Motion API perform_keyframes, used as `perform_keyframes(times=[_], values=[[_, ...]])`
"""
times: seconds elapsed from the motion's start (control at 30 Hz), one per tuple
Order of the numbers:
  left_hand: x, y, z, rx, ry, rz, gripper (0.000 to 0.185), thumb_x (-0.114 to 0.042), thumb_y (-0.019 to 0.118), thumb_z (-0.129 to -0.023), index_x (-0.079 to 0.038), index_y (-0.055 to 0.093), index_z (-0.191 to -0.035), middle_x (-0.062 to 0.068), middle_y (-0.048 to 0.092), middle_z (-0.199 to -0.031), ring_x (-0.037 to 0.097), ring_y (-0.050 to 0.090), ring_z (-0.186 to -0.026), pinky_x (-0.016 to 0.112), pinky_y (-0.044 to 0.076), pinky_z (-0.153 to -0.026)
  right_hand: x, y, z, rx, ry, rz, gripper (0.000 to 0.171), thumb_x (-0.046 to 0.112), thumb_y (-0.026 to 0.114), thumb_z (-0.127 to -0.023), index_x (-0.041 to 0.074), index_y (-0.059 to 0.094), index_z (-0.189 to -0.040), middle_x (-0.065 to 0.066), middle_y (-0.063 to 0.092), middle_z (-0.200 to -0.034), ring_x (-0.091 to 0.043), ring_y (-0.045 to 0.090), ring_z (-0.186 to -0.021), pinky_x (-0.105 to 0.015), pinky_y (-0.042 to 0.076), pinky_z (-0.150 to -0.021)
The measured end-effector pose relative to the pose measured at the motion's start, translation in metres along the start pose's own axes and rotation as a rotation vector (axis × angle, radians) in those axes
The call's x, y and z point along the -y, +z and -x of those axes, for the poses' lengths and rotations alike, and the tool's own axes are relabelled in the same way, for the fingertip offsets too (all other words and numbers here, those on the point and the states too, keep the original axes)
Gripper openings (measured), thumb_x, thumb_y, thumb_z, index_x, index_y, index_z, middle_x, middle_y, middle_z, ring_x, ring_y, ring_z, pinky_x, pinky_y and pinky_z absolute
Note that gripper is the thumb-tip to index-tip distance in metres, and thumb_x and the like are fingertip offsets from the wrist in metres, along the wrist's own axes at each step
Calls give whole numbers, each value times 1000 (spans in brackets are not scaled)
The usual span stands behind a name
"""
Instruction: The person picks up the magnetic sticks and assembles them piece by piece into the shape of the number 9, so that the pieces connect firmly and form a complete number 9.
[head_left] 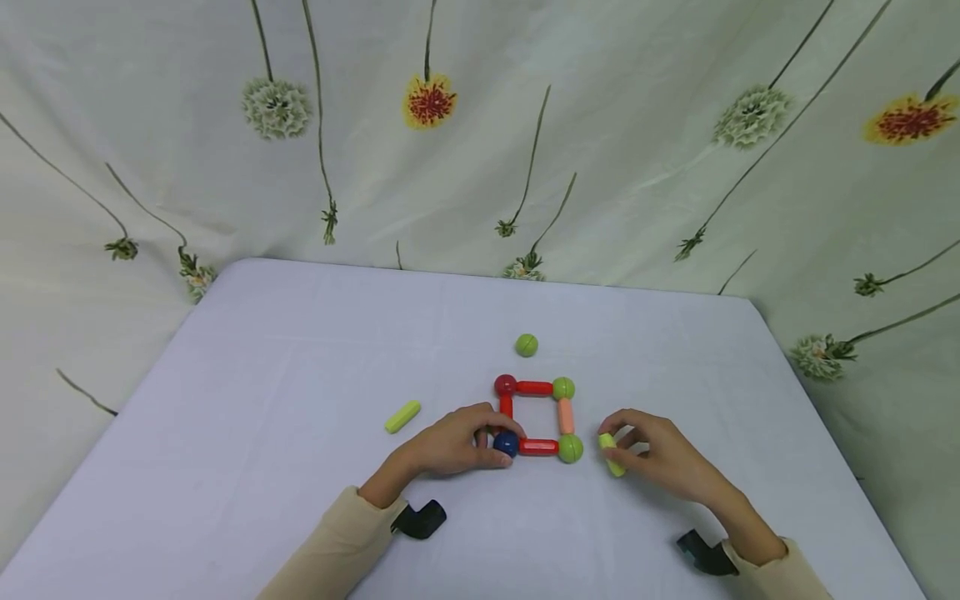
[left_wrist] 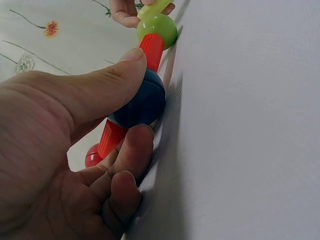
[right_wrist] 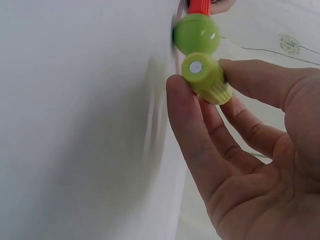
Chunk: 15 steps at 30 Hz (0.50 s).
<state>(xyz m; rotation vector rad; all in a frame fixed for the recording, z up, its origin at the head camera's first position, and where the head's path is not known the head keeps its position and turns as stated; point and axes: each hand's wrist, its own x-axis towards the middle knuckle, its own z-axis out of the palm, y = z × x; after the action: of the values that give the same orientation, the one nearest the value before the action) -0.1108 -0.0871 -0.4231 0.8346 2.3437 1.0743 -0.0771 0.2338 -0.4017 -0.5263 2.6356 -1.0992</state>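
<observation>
Head view: left hand [head_left: 459, 440] pinches the blue ball [head_left: 506, 444], near-left corner of a square frame [head_left: 535, 388]; right hand [head_left: 665, 452] pinches a yellow-green stick [head_left: 607, 441] farther right.

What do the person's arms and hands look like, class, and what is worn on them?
The left sleeve and right sleeve are plain beige, reaching the wrists. A small black device shows at each cuff, left and right. The left hand and right hand are bare, without gloves.

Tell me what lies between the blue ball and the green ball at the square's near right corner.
A red rod spans from the blue ball to that green ball, as the head view shows.
</observation>
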Motion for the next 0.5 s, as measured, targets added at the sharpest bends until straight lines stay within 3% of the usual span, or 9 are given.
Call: perform_keyframes(times=[0.17, 0.5], values=[[1, 1, -1, -1, -2, -1, 31, -37, 69, -83, -41, 61, -113, -9, 54, -96, 8, 53, -79, 22, 45, -67, 2, 6, 0, 39, 12, -65, 23, 25, 70, -84, 22, 59, -103, 4, 62, -105, -8, 64, -83, -25, 53, -66], [2, 1, -2, -6, -7, -8, 31, -38, 69, -83, -41, 61, -112, -9, 53, -97, 8, 53, -78, 22, 45, -66, 8, 16, -1, 103, 5, -165, 24, 24, 71, -84, 18, 58, -104, -2, 60, -105, -12, 65, -84, -24, 54, -70]])
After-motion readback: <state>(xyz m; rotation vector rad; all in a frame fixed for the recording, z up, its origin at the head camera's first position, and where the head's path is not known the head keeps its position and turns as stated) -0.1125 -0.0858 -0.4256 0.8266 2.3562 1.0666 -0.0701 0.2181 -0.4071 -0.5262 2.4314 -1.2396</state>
